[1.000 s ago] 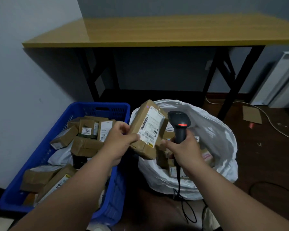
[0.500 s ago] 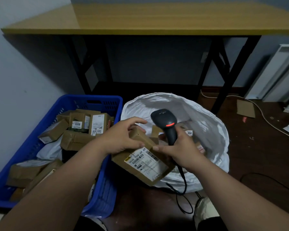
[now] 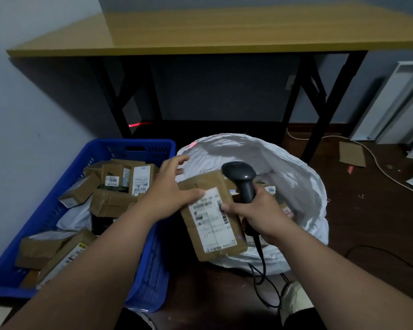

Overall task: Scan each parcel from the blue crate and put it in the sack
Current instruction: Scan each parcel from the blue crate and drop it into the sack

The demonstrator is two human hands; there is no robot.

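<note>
My left hand [image 3: 169, 191] grips the brown cardboard parcel [image 3: 212, 219], label up, over the near rim of the white plastic sack [image 3: 296, 186]. My right hand [image 3: 255, 210] clenches the black handheld scanner [image 3: 242, 178], thumb touching the label. The blue plastic crate [image 3: 138, 148] sits left.

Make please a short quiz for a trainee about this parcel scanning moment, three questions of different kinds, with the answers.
1. True or false: the right hand grips the scanner.
2. Where is the parcel that the left hand holds? A) deep inside the blue crate B) over the near rim of the white sack C) on the table
3. Fill in: the number on the small label of a parcel in the crate reads ____.

Key: 1 true; 2 B; 3 1006.
</note>
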